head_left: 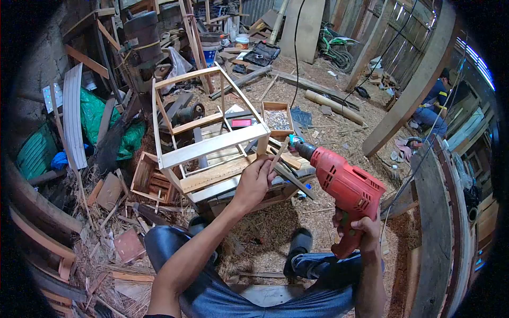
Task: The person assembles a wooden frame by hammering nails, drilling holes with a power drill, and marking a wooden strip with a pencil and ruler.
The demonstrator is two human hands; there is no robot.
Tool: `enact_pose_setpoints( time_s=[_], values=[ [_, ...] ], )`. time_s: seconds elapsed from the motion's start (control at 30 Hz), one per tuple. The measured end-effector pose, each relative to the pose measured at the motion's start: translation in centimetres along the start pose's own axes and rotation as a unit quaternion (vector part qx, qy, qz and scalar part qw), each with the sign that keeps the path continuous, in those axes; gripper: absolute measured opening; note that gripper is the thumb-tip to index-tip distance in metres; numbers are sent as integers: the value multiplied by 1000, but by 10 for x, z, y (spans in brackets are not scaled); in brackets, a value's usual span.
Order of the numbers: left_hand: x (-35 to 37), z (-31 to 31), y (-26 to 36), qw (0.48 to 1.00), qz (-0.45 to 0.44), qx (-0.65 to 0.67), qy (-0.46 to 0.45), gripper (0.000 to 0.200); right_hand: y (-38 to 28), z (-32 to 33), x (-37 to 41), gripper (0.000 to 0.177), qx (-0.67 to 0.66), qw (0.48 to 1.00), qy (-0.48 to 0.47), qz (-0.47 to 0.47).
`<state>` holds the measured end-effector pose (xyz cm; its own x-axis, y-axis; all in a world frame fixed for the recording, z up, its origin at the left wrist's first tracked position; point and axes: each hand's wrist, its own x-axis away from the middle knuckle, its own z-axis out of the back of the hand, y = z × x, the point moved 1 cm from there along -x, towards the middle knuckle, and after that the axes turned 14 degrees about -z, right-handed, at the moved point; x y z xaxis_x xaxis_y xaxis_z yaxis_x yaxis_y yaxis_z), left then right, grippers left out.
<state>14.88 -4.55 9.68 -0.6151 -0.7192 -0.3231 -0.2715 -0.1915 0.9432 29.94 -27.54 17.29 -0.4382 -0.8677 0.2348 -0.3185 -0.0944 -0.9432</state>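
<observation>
My left hand (255, 179) pinches a thin wooden strip (279, 152) and holds it up in front of a pale wooden crate frame (209, 146) that rests on a low work block. In my right hand (356, 227) is a red electric drill (342, 185), gripped by its handle, its chuck and bit pointing up-left toward the top of the strip. The bit tip sits just beside the strip. My knees in dark trousers show below.
A small wooden box of nails (277, 117) lies beyond the frame. A slatted crate (151, 180) and wood scraps lie left on the sawdust floor. A curved plank (419, 85) leans at the right, and a person (432, 103) crouches far right.
</observation>
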Motion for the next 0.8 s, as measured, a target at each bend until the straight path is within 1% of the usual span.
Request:
enact_pose_setpoints(
  time_s=[0.03, 0.17, 0.37, 0.43, 0.53, 0.6, 0.8],
  values=[
    [0, 0, 1, 1000, 0, 1, 0, 27, -2, -4, 1, 67, 21, 999, 29, 6],
    [-1, 0, 4, 1000, 2, 15, -2, 27, -2, -3, 1, 67, 16, 1000, 16, -2],
    [0, -1, 7, 999, 15, 43, -3, 27, -2, -3, 3, 67, 13, 999, 33, 1],
    [0, -3, 9, 999, 23, 46, -4, 27, 3, 6, 1, 69, -51, 999, -5, -2],
    [0, -2, 5, 1000, 12, 23, 2, 27, 6, 10, -2, 71, -40, 999, -31, 10],
    [-1, -2, 6, 1000, -14, -17, 2, 28, 4, 8, -1, 71, -32, 999, -27, 10],
    [0, -2, 8, 999, -22, -50, 0, 29, 4, 8, -2, 72, -2, 1000, -18, 2]
  ],
)
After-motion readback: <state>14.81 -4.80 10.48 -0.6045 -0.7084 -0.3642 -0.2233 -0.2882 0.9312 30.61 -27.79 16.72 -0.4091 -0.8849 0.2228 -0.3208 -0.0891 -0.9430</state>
